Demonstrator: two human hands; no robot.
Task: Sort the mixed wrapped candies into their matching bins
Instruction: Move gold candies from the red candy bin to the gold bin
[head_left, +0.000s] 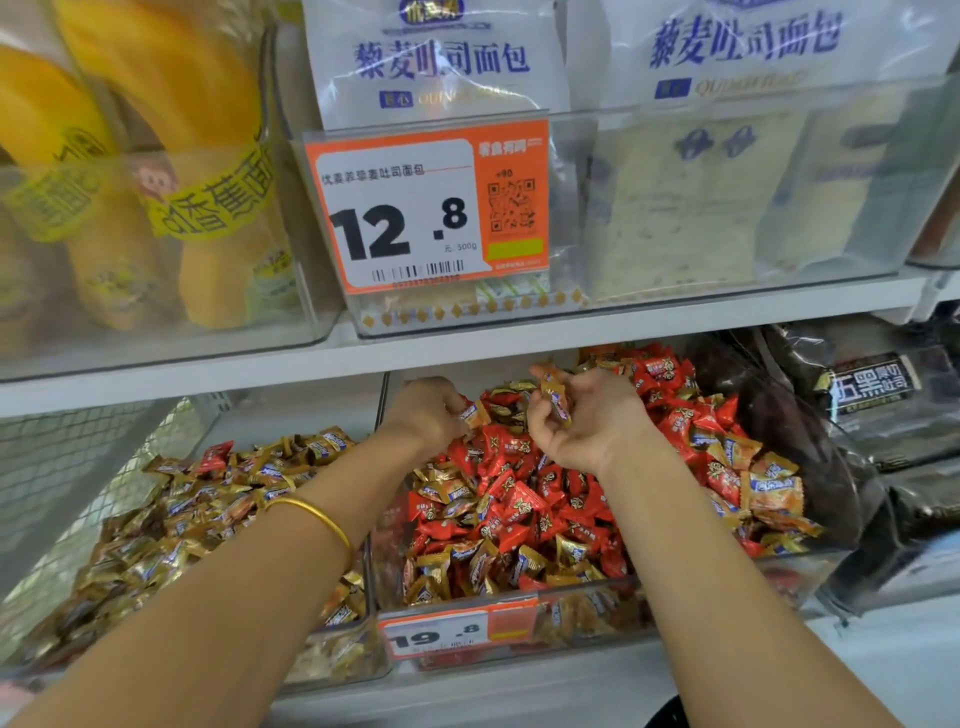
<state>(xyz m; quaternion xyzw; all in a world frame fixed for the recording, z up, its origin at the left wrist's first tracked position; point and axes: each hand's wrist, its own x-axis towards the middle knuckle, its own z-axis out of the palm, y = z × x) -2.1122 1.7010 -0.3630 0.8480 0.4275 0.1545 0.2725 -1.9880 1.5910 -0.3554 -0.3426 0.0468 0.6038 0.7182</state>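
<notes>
Two clear bins sit side by side on the lower shelf. The left bin (363, 649) holds mostly gold-wrapped candies (171, 525) with a red one (215, 457) on top. The right bin (571, 623) holds red candies (519, 499) mixed with gold ones. My left hand (428, 410) reaches into the back of the right bin and pinches a gold-wrapped candy (474, 414). My right hand (582, 415) is palm-up above the same bin, its fingers curled round a gold-wrapped candy (555, 397).
A shelf edge (467, 348) runs just above both hands. Above it stand clear bins of bread bags with an orange price tag (431, 208) and yellow packs (156, 182). Dark bread bags (857, 415) lie right of the candy bins. A wire mesh (78, 452) is at left.
</notes>
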